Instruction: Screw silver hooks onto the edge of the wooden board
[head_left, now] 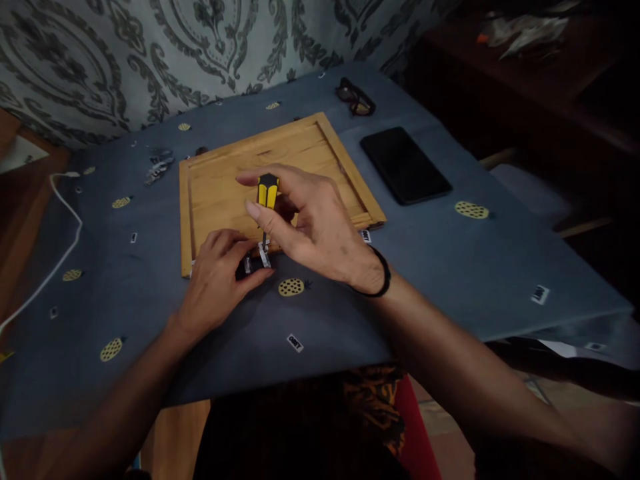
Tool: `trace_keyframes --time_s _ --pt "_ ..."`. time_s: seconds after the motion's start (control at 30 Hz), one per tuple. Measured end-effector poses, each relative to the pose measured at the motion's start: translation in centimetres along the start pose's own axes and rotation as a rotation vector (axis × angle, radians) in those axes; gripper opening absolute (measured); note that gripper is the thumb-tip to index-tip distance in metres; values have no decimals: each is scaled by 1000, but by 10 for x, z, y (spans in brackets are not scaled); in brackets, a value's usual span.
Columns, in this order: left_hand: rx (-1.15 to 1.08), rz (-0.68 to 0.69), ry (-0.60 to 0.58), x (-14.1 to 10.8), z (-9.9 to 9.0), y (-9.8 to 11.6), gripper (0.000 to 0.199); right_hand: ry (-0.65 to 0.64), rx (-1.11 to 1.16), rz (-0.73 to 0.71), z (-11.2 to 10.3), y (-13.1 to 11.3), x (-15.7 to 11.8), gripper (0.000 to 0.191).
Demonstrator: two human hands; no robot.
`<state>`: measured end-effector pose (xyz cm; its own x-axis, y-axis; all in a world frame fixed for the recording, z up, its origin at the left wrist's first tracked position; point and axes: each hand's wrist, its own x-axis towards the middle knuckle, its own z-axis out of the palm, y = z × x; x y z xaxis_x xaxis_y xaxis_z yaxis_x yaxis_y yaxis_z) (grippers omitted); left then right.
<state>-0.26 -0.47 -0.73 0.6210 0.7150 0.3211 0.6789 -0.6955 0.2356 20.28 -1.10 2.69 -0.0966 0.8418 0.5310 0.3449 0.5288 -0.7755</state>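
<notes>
A framed wooden panel point(260, 157) lies on the blue patterned cloth. My right hand point(320, 223) is closed around a yellow and black screwdriver point(269, 193), held upright with its tip down on a small metal hinge point(265, 255) at the panel's near edge. My left hand point(220, 273) is beside the hinge, its thumb and fingers on either side of the metal piece, pinching or steadying it. The screw under the tip is too small to make out.
A black phone point(406, 165) and sunglasses point(355, 97) lie right of the panel. Small metal pieces point(159, 165) are at its back left. A white cable point(75, 217) runs along the left edge, and a patterned curtain point(200, 47) hangs behind.
</notes>
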Motion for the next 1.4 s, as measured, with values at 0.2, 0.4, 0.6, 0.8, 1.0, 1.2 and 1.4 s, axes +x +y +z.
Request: trace_keyframes --time_s 0.2,0.4,0.6,0.8,1.0,1.2,1.4 --pt "-21 -17 -18 0 -1 1 34 -70 20 48 -1 -3 0 34" --pt "-18 -27 -15 0 0 1 32 -172 130 -28 -6 -3 2 44" --pt "-18 -28 -20 1 0 1 36 -243 91 -36 -14 -3 3 43" --pt "-20 -25 -23 0 -1 0 35 -252 106 -24 -15 -4 1 42" --pt "-26 -21 5 0 0 0 33 -4 195 45 -14 -10 2 42" --pt "-36 -7 12 0 0 1 33 62 142 76 -14 -7 3 39" --pt "-11 -9 3 0 0 1 33 34 132 58 -11 -7 2 38"
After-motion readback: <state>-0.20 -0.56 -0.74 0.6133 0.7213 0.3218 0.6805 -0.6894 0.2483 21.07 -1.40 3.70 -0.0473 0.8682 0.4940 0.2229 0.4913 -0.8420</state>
